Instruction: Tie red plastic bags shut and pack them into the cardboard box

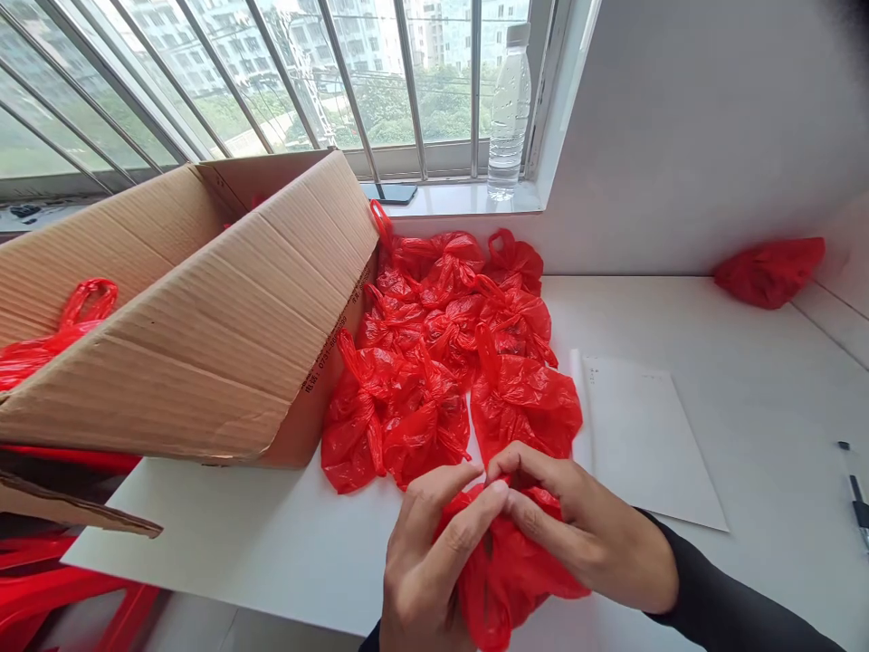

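My left hand [427, 561] and my right hand [577, 530] meet near the table's front edge, fingers pinched together on the top of a red plastic bag [506, 580]. The bag bulges below my fingers and hangs partly over the white table [272, 534]. Just beyond my hands lies a cluster of several tied red bags [448, 353], reaching back to the wall under the window. An open cardboard box [196, 317] stands at the left, with red bag handles [85, 303] poking out of it.
A sheet of white paper [644, 435] lies to the right of the bags. One more red bag [770, 270] sits in the far right corner. A water bottle [509, 113] and a dark phone [390, 192] rest on the windowsill. A pen [856, 493] lies at the right edge.
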The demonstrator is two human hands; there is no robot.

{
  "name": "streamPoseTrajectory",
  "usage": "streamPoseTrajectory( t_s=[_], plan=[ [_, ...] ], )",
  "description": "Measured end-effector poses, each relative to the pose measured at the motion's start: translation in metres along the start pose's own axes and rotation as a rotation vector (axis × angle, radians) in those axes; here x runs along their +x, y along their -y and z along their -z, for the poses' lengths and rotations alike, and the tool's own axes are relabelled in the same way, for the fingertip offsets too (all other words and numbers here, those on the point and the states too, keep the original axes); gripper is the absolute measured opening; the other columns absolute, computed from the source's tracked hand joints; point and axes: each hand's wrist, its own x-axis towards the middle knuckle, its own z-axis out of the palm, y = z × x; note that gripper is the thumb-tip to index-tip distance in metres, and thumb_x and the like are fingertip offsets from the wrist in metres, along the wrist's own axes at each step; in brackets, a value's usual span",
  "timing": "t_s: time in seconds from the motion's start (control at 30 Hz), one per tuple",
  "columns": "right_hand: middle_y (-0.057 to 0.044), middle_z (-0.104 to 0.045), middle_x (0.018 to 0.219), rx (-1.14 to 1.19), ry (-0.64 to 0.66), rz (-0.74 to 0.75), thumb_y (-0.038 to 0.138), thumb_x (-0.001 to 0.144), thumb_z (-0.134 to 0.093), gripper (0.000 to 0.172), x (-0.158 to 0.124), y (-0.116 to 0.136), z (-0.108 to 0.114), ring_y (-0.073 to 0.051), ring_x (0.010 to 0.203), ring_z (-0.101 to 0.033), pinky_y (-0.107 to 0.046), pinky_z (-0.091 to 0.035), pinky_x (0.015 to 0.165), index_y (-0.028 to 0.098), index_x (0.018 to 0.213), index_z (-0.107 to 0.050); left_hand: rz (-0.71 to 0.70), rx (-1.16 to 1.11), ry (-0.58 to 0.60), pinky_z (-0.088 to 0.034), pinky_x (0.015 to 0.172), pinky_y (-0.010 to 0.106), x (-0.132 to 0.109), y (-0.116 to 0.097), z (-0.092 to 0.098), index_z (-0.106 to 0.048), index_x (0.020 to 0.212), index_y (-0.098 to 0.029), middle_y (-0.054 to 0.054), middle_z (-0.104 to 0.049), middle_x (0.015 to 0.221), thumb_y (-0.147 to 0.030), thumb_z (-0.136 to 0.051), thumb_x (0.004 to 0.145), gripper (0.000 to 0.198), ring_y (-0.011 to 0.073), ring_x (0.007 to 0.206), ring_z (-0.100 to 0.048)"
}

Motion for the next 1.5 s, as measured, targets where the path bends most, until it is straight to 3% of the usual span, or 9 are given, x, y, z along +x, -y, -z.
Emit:
streamPoseTrajectory(
  t_s=[0.2,0.4,0.5,0.6,0.8,1.0,1.13,1.33,1.5],
  plan=[
    [0.000,-0.063,0.087,-0.261,-0.169,0.000,0.034,0.101,-0.042,0.020,-0.013,-0.009,0.011,-0.014,0.079,-0.057,-0.028,-0.046,0.070,0.023,0.091,-0.057,-0.005,0.119,-0.026,-0.049,0.098,0.041,-0.026,0.003,0.000,-0.057,0.136,-0.018,0.014,-0.059,0.133,-0.019,-0.043,0.099,0.040,0.0279,0.123,-0.055],
    [0.001,-0.060,0.080,-0.296,-0.326,-0.286,0.048,0.098,-0.045,0.026,-0.040,-0.041,0.037,-0.014,0.065,-0.055,-0.025,-0.035,0.045,0.026,0.091,-0.057,0.161,0.203,-0.040,-0.048,0.099,0.040,-0.074,0.013,0.000,-0.062,0.128,-0.021,0.009,-0.064,0.130,-0.009,-0.044,0.095,0.039,0.0263,0.124,-0.055],
    [-0.002,-0.066,0.099,-0.232,-0.437,-0.242,0.045,0.100,-0.044,0.023,-0.046,-0.041,0.027,-0.018,0.089,-0.064,-0.025,-0.051,0.064,0.027,0.104,-0.057,0.161,0.195,-0.060,-0.046,0.102,0.045,-0.074,0.008,-0.007,-0.055,0.137,-0.020,0.012,-0.057,0.139,-0.023,-0.038,0.101,0.040,0.0299,0.131,-0.050],
    [-0.002,-0.066,0.122,-0.180,-0.554,-0.026,0.035,0.102,-0.040,0.015,-0.047,-0.032,0.000,-0.018,0.116,-0.061,-0.031,-0.051,0.095,0.029,0.107,-0.053,0.089,0.183,0.002,-0.042,0.108,0.052,-0.064,0.002,-0.017,-0.046,0.145,-0.021,0.013,-0.050,0.147,-0.033,-0.037,0.102,0.046,0.0338,0.138,-0.043],
    [-0.006,-0.065,0.133,-0.438,-0.370,0.273,0.024,0.099,-0.045,0.008,-0.046,-0.055,-0.055,-0.020,0.135,-0.050,-0.046,-0.040,0.115,0.024,0.103,-0.053,0.089,0.385,0.330,-0.047,0.108,0.041,-0.076,0.011,-0.040,-0.038,0.150,-0.016,0.011,-0.051,0.148,-0.019,-0.047,0.098,0.052,0.0263,0.142,-0.040],
    [-0.011,-0.056,0.143,-0.549,-0.303,0.227,0.021,0.098,-0.044,0.012,-0.050,-0.095,-0.062,-0.024,0.140,-0.043,-0.052,-0.040,0.115,0.021,0.104,-0.054,0.036,0.436,0.263,-0.024,0.122,0.038,-0.085,0.016,-0.058,-0.051,0.141,-0.013,0.008,-0.057,0.144,-0.022,-0.042,0.100,0.043,0.0213,0.139,-0.045],
    [-0.011,-0.052,0.147,-0.517,-0.288,0.185,0.019,0.098,-0.044,0.017,-0.046,-0.101,-0.061,-0.023,0.142,-0.040,-0.050,-0.039,0.117,0.019,0.112,-0.054,0.085,0.423,0.256,-0.025,0.121,0.037,-0.076,0.015,-0.061,-0.048,0.143,-0.012,0.007,-0.056,0.144,-0.023,-0.038,0.100,0.045,0.0208,0.139,-0.045],
    [-0.006,-0.060,0.138,-0.227,-0.347,0.065,0.022,0.096,-0.047,0.015,-0.051,-0.089,-0.054,-0.024,0.136,-0.046,-0.050,-0.041,0.112,0.026,0.105,-0.057,0.158,0.411,0.222,-0.030,0.119,0.045,-0.076,0.002,-0.057,-0.046,0.145,-0.018,0.008,-0.051,0.148,-0.029,-0.033,0.103,0.045,0.0235,0.142,-0.039],
    [-0.007,-0.073,0.101,0.585,-0.276,-0.123,0.038,0.099,-0.037,0.026,-0.044,-0.063,-0.024,-0.027,0.108,-0.066,-0.048,-0.055,0.093,0.026,0.089,-0.057,0.161,0.233,0.062,-0.037,0.113,0.055,-0.074,-0.009,-0.049,-0.044,0.146,-0.021,0.011,-0.047,0.150,-0.034,-0.022,0.105,0.048,0.0298,0.142,-0.039]
  ],
)
